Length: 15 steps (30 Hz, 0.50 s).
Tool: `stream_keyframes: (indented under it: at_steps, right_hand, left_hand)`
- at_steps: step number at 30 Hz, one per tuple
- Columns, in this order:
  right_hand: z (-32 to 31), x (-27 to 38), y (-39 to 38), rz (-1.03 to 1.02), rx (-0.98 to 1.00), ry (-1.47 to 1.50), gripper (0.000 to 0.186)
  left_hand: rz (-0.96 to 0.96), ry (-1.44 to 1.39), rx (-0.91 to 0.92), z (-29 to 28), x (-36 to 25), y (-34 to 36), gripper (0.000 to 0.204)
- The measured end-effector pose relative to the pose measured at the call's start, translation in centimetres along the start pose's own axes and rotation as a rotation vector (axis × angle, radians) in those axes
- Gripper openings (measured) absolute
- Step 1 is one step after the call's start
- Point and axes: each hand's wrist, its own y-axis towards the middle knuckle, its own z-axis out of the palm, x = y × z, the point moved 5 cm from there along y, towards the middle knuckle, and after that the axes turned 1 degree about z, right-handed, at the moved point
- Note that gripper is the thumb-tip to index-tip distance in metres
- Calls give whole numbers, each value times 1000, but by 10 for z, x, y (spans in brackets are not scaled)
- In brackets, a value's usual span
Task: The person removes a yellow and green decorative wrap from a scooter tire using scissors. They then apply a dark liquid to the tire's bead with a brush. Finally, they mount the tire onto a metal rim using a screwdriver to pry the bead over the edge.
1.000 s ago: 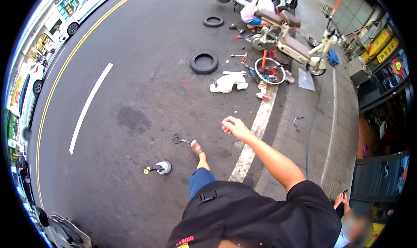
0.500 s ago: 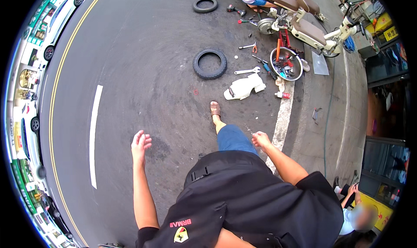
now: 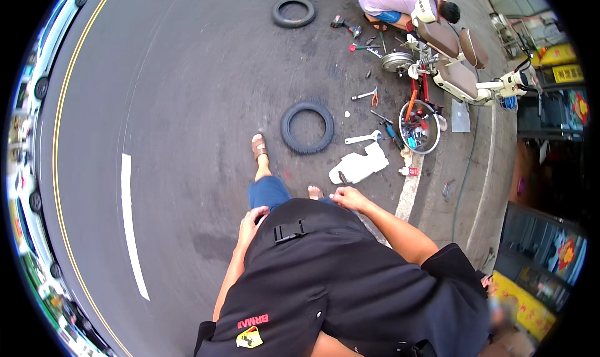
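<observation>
My left hand just dropped from out over the road to by my blue shorts, well apart from my right hand. Fingers are partly hidden, can't tell if either grips anything. White panel lies near my right hand, beside the wrench.

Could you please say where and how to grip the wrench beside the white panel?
Grip the wrench by its handle, probably from above left: it lies flat, handle pointing left toward the nearer tyre, with the white panel close on its near side.
</observation>
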Motion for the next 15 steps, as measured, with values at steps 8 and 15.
stream_keyframes:
  at_steps: [8, 15]
  right_hand:
    - [-127, 241, 115, -29, -301, -74, 55]
    - [-239, 301, 210, 152, -395, 873, 38]
  left_hand:
    - [-128, -16, 295, -156, -60, 288, 28]
    - [-211, 262, 627, -190, -151, 513, 36]
